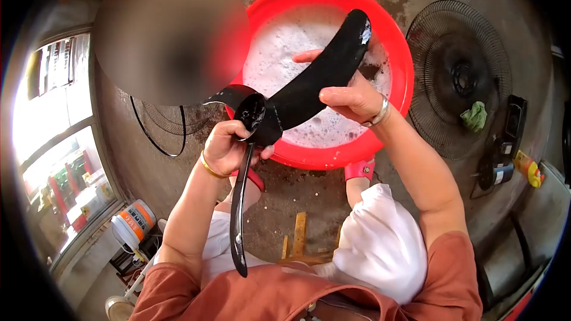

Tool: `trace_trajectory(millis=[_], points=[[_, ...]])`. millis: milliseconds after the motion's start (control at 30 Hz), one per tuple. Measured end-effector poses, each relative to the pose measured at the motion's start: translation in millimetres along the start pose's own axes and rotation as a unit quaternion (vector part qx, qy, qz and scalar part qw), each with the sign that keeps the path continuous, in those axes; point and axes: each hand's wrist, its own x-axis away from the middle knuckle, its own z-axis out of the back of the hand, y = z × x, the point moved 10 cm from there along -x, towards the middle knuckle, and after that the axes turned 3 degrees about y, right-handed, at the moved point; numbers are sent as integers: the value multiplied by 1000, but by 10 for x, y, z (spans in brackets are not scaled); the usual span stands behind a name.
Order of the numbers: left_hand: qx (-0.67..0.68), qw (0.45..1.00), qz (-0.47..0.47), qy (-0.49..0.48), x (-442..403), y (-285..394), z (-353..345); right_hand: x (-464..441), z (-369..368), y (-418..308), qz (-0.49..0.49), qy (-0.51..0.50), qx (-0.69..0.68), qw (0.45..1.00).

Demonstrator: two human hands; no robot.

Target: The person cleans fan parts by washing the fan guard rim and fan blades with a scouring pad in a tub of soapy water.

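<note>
A wet black fan blade (321, 74) with several curved vanes around a hub is held above a red tub (403, 83) of foamy water. My left hand (225, 145) grips it at the hub, with thumb at the rim and fingers underneath. One vane points down toward my lap, seen nearly edge-on. My right hand (355, 98) cups the large upper vane from behind; its thumb lies at the near edge and a finger shows past the far edge. White foam clings near that vane's tip. The rest of the right fingers are hidden behind the vane.
A round black wire fan grille (428, 77) lies on the floor at right, with a green cloth (474, 116) on it. Black fan parts (504, 148) lie beside it. A white bucket (134, 224) stands at lower left. A blurred patch covers the upper left.
</note>
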Motion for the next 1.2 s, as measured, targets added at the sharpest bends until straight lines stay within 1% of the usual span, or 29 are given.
trace_trajectory(millis=[67,100,133,167,233,333,367,400,433,467,500,567,633,667,733,800,833,900,933,967,1000,1033,1100,1133,1200], points=[[59,996,14,-61,15,-13,-237,-9,-71,-130,12,-27,-37,999],[45,999,-8,-15,29,12,-265,21,-94,-210,7,-46,-59,997],[49,998,4,-46,33,13,-361,53,-121,-269,2,-62,-81,995],[53,996,17,-77,22,3,-433,55,-113,-340,23,-60,-91,994],[40,991,27,-126,-21,-21,-544,114,-76,-513,39,-34,-66,996],[67,983,55,-161,-95,-115,-699,167,69,-669,59,9,-58,997],[85,977,84,-179,-119,-199,-798,183,134,-696,65,26,-61,996],[64,972,53,-222,-203,-227,-825,196,192,-724,71,43,-65,994],[84,972,83,-204,-261,-305,-833,198,314,-736,61,109,-24,992],[104,971,113,-184,-302,-374,-830,199,383,-700,40,134,-31,990],[126,964,116,-203,-336,-408,-837,198,451,-652,18,157,-39,987],[144,961,139,-193,-389,-511,-782,201,582,-520,-27,189,-50,980],[162,957,150,-185,-400,-613,-677,233,652,-429,-49,227,4,973],[134,966,142,-172,-410,-631,-593,241,681,-375,-61,243,30,968],[74,979,124,-145,-412,-634,-437,224,666,-302,-74,243,79,964],[82,980,119,-138,-375,-608,-391,215,575,-360,-68,240,124,960],[85,980,118,-135,-355,-592,-373,176,572,-345,-62,203,105,971],[101,974,121,-163,-313,-582,-337,92,879,-323,-16,234,205,950],[109,971,121,-176,-287,-561,-322,42,1056,-259,6,247,255,935],[106,973,120,-165,-258,-537,-287,33,1214,-229,41,265,488,831],[111,974,107,-166,-230,-503,-277,61,1183,-196,13,257,766,588],[115,975,95,-167,-208,-463,-267,109,1195,-41,-47,256,838,479],[118,975,76,-170,-182,-402,-245,91,1468,543,-265,124,841,455],[129,973,79,-172,-198,-379,-223,68,1892,1050,-295,123,806,497],[153,969,85,-175,-232,-351,-160,153,1589,1370,-343,-60,805,480]])
